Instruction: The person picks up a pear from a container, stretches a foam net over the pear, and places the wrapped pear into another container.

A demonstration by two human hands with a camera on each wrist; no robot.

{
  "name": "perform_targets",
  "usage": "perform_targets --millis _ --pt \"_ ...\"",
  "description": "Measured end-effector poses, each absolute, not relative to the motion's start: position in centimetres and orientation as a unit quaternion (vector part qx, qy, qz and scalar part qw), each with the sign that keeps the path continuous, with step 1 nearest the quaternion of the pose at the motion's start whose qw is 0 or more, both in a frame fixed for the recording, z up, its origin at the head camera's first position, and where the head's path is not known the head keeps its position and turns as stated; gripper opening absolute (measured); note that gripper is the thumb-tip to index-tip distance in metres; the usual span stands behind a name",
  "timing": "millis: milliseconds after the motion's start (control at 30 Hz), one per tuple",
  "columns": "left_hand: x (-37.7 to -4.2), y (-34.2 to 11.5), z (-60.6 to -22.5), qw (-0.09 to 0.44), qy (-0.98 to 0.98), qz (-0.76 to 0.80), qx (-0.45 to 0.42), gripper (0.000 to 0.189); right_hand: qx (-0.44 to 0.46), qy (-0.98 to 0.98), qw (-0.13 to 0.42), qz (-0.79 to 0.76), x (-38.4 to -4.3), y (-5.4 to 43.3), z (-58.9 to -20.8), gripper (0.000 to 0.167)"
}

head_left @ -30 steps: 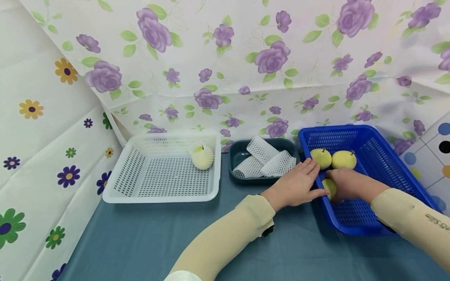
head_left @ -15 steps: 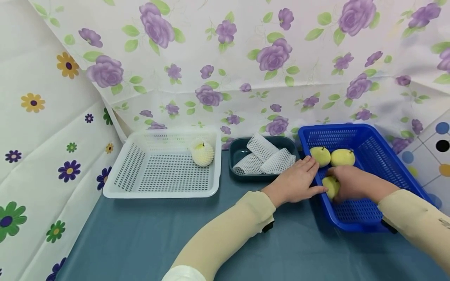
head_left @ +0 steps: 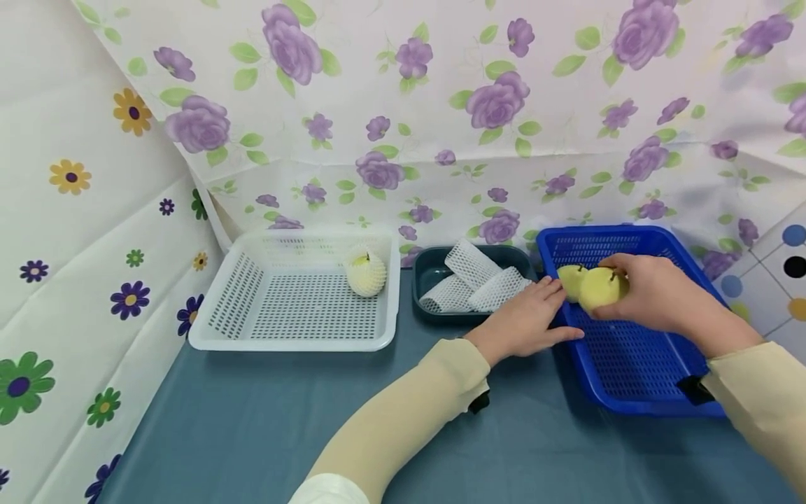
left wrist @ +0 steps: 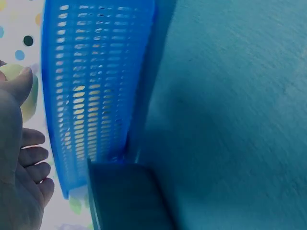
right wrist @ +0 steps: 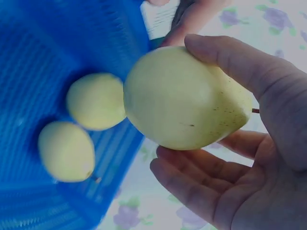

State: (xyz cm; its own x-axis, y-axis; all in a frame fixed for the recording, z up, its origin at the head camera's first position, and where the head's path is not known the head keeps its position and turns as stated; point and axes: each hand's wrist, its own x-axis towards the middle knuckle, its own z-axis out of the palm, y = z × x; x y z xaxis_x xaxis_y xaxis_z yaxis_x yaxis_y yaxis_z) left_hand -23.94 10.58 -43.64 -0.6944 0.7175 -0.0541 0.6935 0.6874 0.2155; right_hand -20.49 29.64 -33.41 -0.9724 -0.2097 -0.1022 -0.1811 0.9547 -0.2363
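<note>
My right hand (head_left: 655, 290) grips a yellow-green pear (right wrist: 182, 98) between thumb and fingers, above the left side of the blue basket (head_left: 648, 406). The pear's dark stem points toward the palm in the right wrist view. Two more pears lie in the basket: one (right wrist: 96, 100) by the wall and another (right wrist: 67, 151) beside it. In the head view, the held pear and right hand hide most of these. My left hand (head_left: 525, 318) is stretched out with straight fingers, its fingertips right at the basket's left rim, holding nothing.
A dark green tray (head_left: 434, 315) with several white foam net sleeves (head_left: 472, 266) stands left of the blue basket. Further left is a white basket (head_left: 290, 343) containing a pear in a foam net (head_left: 366, 275). Flowered sheeting (head_left: 315, 161) hangs behind the blue-green table (head_left: 252, 427).
My right hand has lifted the pear from the front left of the blue basket, up and toward the back. The left hand has stayed near the basket's rim.
</note>
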Motion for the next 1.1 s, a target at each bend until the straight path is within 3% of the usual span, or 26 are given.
perform_targets --millis 400,667,833,1100 --pt "-24.4 3.0 -40.6 -0.010 0.936 0.190 0.295 0.071 -0.101 0.968 -0.006 -0.228 -19.2 24.1 -33.9 0.093" --pt "-23.2 -1.6 -38.2 -0.056 0.917 0.270 0.289 0.070 -0.137 0.948 -0.073 -0.278 -19.0 21.1 -34.6 0.081" --pt "-22.3 -3.3 -36.9 -0.047 0.908 0.304 0.285 0.073 -0.162 0.939 -0.095 -0.287 -18.8 20.2 -35.0 0.081" --pt "-21.0 -4.3 -36.6 0.012 0.901 0.319 0.292 0.086 -0.183 0.933 -0.073 -0.301 -18.6 18.7 -36.1 0.078"
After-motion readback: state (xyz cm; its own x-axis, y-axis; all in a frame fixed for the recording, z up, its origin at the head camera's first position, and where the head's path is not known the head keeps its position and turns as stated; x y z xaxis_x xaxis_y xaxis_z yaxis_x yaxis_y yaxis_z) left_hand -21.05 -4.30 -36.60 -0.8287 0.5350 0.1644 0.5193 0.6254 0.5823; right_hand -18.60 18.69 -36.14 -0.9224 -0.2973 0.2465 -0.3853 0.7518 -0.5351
